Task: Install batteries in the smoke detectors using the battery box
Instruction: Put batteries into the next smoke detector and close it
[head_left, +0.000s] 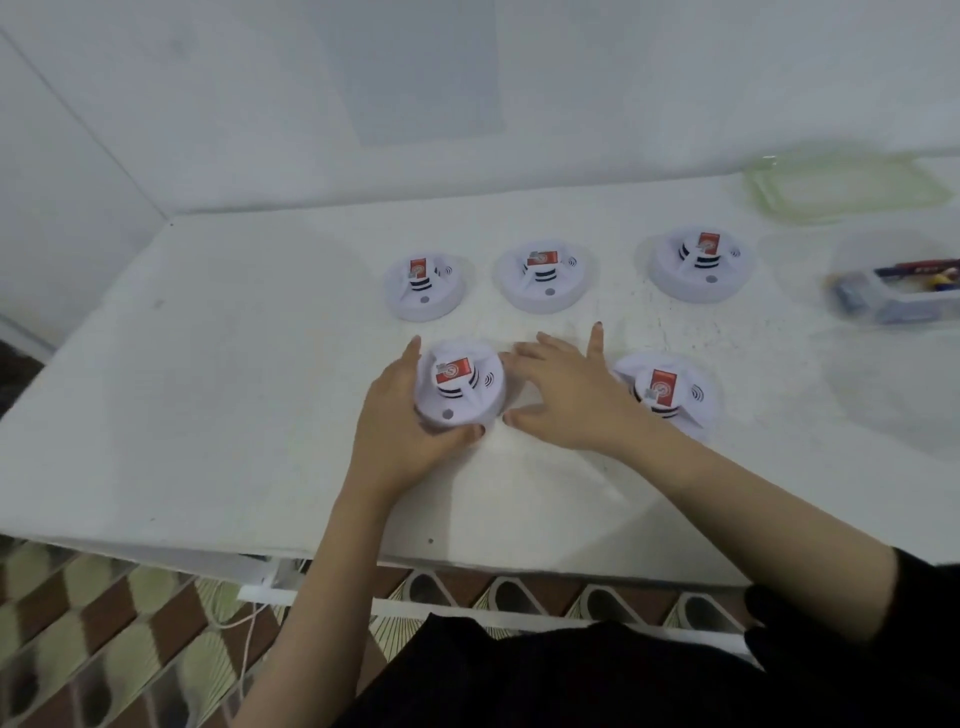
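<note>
Right now the near-left smoke detector (460, 384) sits on the white bench (208, 389), face up, its red label showing. The left hand (402, 431) wraps its left and near edge, fingers curled around the rim in a grip, thumb at the front. The right hand (561, 395) hovers just beside its right edge with fingers spread and holding nothing; whether a fingertip touches the housing cannot be told.

My reading is that this unit is being picked up to open it, so nothing has been fitted yet. To do that well, steady the base with the left hand and let the right take the opposite rim, then turn it over so the battery bay faces up. Grip the rim, not the raised centre.

A second detector (667, 392) lies near the right wrist and is partly hidden by it; mind the forearm does not push it. Three more stand in a row further back (423, 286) (543, 278) (698, 265). The battery box (893, 296), clear and blurred, sits at the far right, well apart, its lid (847, 189) lying behind it. Bring the box closer before reaching for cells.
</note>
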